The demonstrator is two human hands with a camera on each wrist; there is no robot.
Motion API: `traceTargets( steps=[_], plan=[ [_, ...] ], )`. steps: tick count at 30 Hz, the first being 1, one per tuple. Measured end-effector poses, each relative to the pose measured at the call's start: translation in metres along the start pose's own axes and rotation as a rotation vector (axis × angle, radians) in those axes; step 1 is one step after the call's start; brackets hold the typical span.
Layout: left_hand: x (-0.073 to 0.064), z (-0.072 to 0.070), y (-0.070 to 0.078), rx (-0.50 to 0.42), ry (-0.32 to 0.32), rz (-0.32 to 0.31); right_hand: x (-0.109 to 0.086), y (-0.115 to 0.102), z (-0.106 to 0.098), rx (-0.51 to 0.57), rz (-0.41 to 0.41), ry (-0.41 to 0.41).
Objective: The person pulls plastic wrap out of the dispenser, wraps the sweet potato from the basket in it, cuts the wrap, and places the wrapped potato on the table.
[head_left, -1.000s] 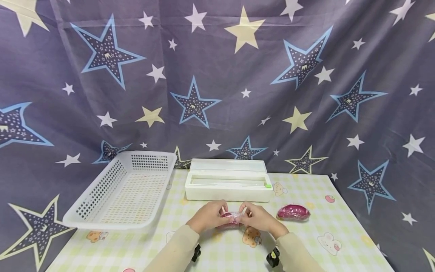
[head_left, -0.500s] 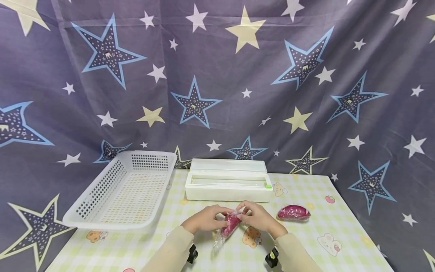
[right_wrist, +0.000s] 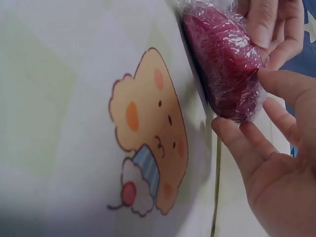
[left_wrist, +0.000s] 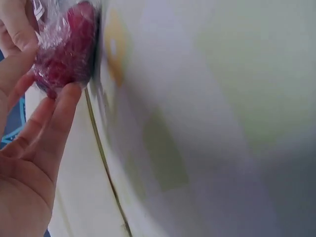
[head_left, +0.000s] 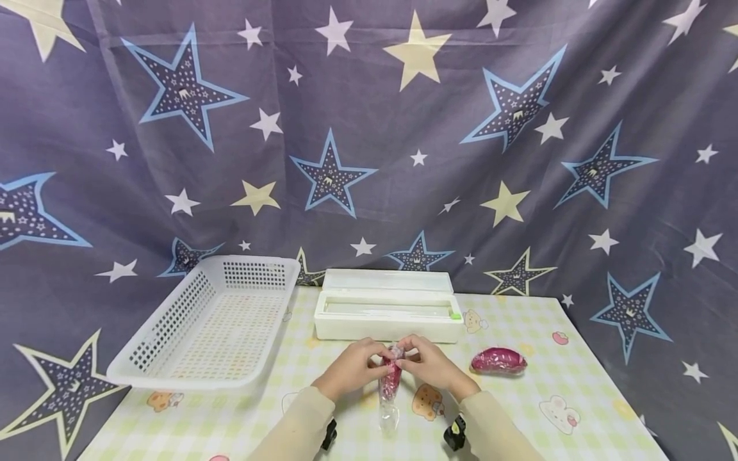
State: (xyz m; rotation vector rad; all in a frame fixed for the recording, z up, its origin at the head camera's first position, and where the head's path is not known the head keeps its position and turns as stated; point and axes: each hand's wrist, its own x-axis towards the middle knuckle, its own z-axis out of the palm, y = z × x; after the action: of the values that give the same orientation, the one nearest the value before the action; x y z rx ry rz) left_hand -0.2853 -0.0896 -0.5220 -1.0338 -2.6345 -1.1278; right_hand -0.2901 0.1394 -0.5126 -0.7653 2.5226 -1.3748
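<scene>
A purple-red sweet potato (head_left: 390, 382) in clear cling film lies in front of me, its long side pointing toward me. A loose tail of film (head_left: 389, 417) sticks out at its near end. At the far end, my left hand (head_left: 356, 366) pinches the wrapped sweet potato from the left. My right hand (head_left: 432, 365) pinches the same end from the right, thumb and fingertips on the film. The right wrist view shows the crinkled film close around the sweet potato (right_wrist: 224, 59). Another film-wrapped sweet potato (head_left: 498, 361) lies on the table to the right.
A white cling film dispenser (head_left: 387, 329) with raised lid and green slider stands just behind my hands. To the left sits a white perforated basket (head_left: 254, 370). A star-patterned curtain (head_left: 369, 160) hangs behind the checked tablecloth (head_left: 553, 397).
The sweet potato has turned from lying crosswise, through a slant, to pointing toward me. Its film tail now shows at the near end. Both hands have shifted to its far end.
</scene>
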Motion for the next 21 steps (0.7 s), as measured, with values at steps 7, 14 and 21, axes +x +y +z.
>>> traceTargets(
  steps=[7, 14, 21],
  plan=[
    [0.004, -0.004, 0.004, 0.183, -0.012, 0.155, -0.001, 0.001, -0.002, 0.007, 0.015, -0.009],
    [-0.002, -0.005, 0.006, 0.202, -0.144, 0.203, -0.004, 0.004, -0.003, 0.014, 0.023, -0.002],
    [-0.007, 0.001, 0.013, 0.279, -0.17, 0.225, -0.006, 0.004, -0.005, 0.031, 0.035, -0.014]
  ],
)
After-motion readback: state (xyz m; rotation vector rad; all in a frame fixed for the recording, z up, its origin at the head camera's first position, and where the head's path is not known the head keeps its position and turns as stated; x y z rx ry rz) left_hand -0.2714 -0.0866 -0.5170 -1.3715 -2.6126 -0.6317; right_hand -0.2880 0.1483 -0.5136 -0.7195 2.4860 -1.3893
